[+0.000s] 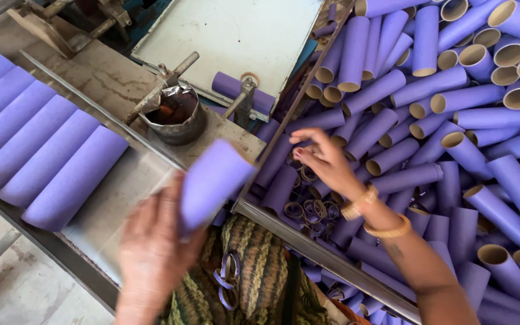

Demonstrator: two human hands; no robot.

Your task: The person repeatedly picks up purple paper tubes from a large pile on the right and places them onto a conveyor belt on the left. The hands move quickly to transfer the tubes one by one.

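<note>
A worn, stained metal worktable [115, 84] runs diagonally, edged by a steel rail. The left hand [151, 253], blurred, is clamped around a purple cardboard tube [215, 180] held just above the table's near edge. A row of finished purple tubes [37, 144] lies side by side at the left. The right hand [326, 159] reaches into a bin heaped with purple tubes [452, 120], fingertips pinched together over small cardboard rings [308, 207]; whether they grip one, I cannot tell. A dented metal pot [176, 114] sits behind.
</note>
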